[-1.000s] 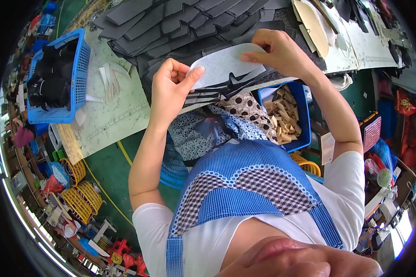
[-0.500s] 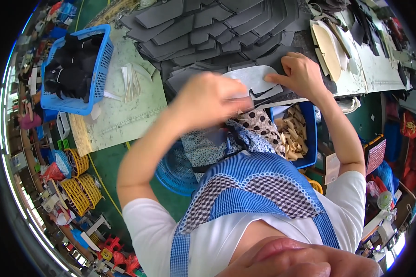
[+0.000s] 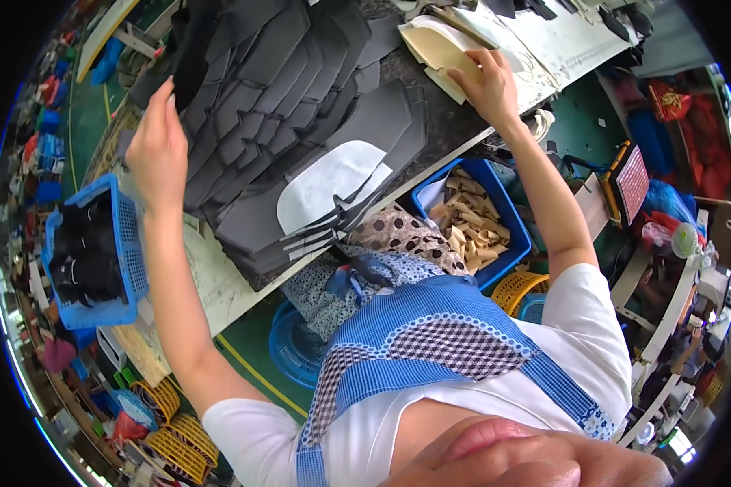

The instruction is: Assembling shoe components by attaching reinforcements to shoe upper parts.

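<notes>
Touching the beige sheet (image 3: 432, 50) with your right hand (image 3: 486, 88), thumb and fingers apart, pinch unclear | your left hand (image 3: 159, 158), straight-fingered, at a black piece (image 3: 193, 57), hold unclear | white piece (image 3: 329, 185) flat on grey pieces (image 3: 256, 105) near the table's (image 3: 226, 280) edge | apparently one laid; grey pieces beyond uncovered

Pale, scuffed counter (image 3: 219, 292), set aslant from lower left to upper right. Directly on it, a dark speckled board (image 3: 444, 118), mostly hidden under grey pieces (image 3: 276, 89) in overlapping rows, right up to the front edge. At the left end, a blue basket (image 3: 134, 252). At the board's right side, cream pieces (image 3: 432, 47). Below, green floor (image 3: 256, 345) with a yellow line (image 3: 260, 373).
</notes>
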A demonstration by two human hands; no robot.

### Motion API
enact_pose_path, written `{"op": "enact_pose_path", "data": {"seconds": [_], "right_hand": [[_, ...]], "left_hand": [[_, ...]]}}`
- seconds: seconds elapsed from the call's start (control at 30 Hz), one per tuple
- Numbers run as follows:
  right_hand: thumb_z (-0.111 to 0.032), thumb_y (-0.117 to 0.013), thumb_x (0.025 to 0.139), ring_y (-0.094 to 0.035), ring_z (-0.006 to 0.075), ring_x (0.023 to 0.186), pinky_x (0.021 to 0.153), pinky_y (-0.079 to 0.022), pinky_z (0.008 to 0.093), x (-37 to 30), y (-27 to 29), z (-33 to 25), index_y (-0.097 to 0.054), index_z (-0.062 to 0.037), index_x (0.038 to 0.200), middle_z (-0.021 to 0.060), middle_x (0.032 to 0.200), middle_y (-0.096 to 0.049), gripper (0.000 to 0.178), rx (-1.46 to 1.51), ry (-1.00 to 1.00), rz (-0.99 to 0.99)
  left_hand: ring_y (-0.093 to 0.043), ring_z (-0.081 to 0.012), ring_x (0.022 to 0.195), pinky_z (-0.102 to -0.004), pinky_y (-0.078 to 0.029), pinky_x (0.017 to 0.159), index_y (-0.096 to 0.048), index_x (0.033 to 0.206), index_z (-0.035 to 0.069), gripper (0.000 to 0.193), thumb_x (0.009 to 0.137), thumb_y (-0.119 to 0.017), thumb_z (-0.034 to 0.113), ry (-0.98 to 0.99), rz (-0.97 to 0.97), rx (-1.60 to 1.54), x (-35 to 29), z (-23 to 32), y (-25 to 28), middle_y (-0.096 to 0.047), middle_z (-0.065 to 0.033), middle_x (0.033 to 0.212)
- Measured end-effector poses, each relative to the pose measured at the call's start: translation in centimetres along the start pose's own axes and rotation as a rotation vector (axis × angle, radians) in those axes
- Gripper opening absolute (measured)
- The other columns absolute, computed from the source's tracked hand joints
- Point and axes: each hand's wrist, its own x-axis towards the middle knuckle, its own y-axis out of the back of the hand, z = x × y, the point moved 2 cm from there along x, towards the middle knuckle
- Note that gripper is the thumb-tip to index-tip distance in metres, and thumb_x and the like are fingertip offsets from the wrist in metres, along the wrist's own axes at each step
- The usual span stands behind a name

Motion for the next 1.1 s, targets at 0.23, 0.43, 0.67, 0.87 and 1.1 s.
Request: {"op": "enact_pose_path", "data": {"seconds": [0.23, 0.43, 0.67, 0.87, 1.1], "right_hand": [[-0.025, -0.070, 0.086, -0.061, 0.0354, 0.076, 0.069, -0.050, 0.0406, 0.9, -0.1, 0.5, -0.066, 0.0009, 0.091, 0.0159, 0.085, -0.063, 0.027, 0.182, -0.032, -0.089], [-0.028, -0.059, 0.098, -0.059, 0.0130, 0.071, 0.063, -0.047, 0.0292, 2.4, 5.3, -3.7, -0.070, 0.0021, 0.091, 0.0058, 0.084, -0.066, 0.033, 0.743, -0.241, -0.013], [-0.030, -0.053, 0.103, -0.057, 0.0064, 0.067, 0.062, -0.046, 0.0230, -2.0, 9.7, -16.1, -0.070, 0.0003, 0.090, 0.0007, 0.075, -0.065, 0.037, 1.209, -0.112, -0.588], [-0.018, -0.067, 0.093, -0.060, 0.0072, 0.076, 0.071, -0.049, 0.0236, -0.4, 10.6, -18.3, -0.069, 0.0009, 0.099, 0.0025, 0.080, -0.065, 0.020, 1.033, 0.180, -0.588], [-0.009, -0.069, 0.085, -0.057, 0.0043, 0.063, 0.057, -0.046, 0.0204, -0.3, 9.3, -18.5, -0.069, 0.0032, 0.086, 0.0007, 0.069, -0.064, 0.012, 1.101, 0.059, -1.251]], "left_hand": [[-0.065, -0.0253, 0.109, -0.0367, -0.053, 0.091, -0.066, 0.117, 0.002, 0.032, 0.088, -0.064, 0.016, -0.341, -0.432, -0.044, -12.3, 14.6, 1.8, -0.066, -0.0125, 0.122], [-0.059, -0.0298, 0.120, -0.0404, -0.048, 0.093, -0.060, 0.127, 0.002, 0.054, 0.077, -0.078, 0.015, -0.111, -0.351, -0.334, -10.1, 15.0, 2.8, -0.059, -0.0143, 0.132], [-0.071, -0.0212, 0.083, -0.0250, -0.055, 0.066, -0.067, 0.101, 0.001, 0.020, 0.083, -0.075, 0.005, -0.200, 0.029, -0.739, -2.9, 17.1, 5.3, -0.072, -0.0114, 0.099], [-0.061, -0.0051, 0.071, -0.0196, -0.049, 0.062, -0.065, 0.093, 0.000, 0.016, 0.089, -0.074, 0.013, 0.637, -0.448, -1.317, -4.3, 15.2, 4.2, -0.067, -0.0008, 0.084], [-0.062, -0.0060, 0.072, -0.0204, -0.049, 0.064, -0.048, 0.124, 0.005, 0.048, 0.085, -0.076, 0.006, 0.550, -0.671, -1.463, -5.1, 14.9, 4.1, -0.068, -0.0037, 0.083]]}}
